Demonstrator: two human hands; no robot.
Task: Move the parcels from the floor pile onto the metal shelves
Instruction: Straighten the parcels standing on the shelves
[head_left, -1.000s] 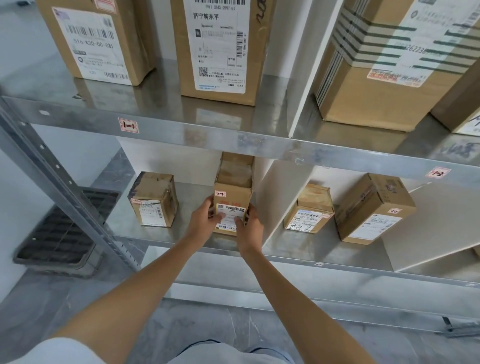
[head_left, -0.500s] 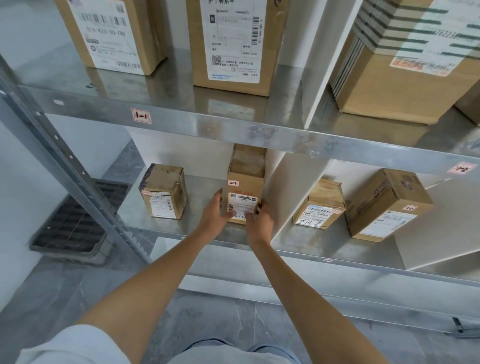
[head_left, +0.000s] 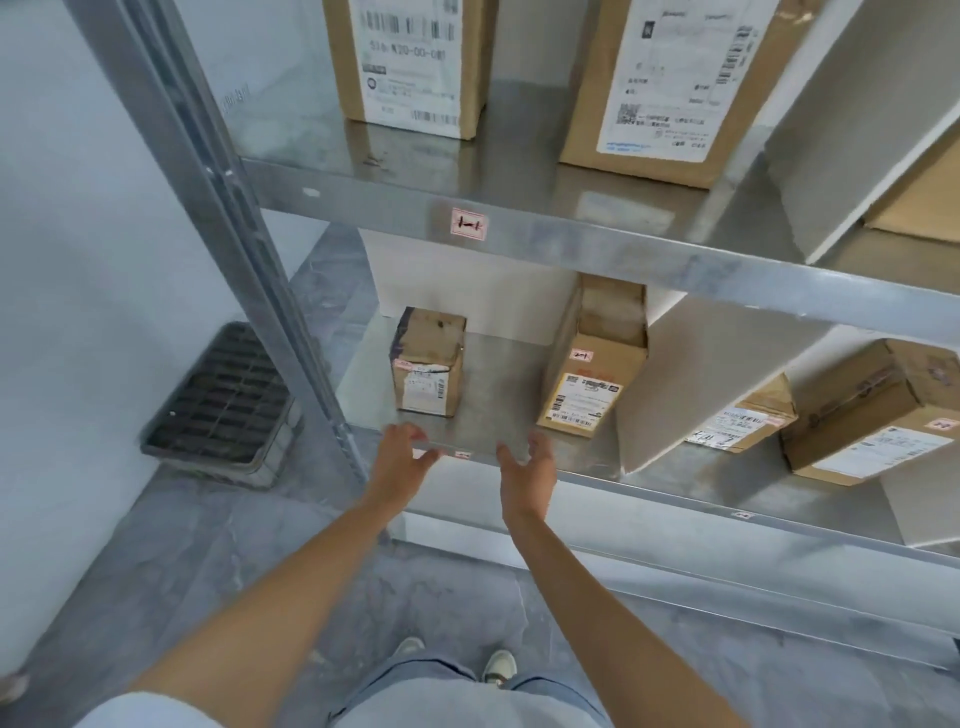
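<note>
Our left hand (head_left: 402, 453) and right hand (head_left: 530, 475) hang empty, fingers spread. The tall cardboard parcel (head_left: 592, 364) stands just beyond the right hand; it looks stiff, light, best clasped by its sides.

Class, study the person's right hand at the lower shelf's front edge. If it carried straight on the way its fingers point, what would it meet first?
Probably the tall parcel with the yellow label. The right hand is open, empty, its fingers aimed up and into the lower shelf, with only bare metal between. Depth is unclear, so it might pass just left of the box.
</note>
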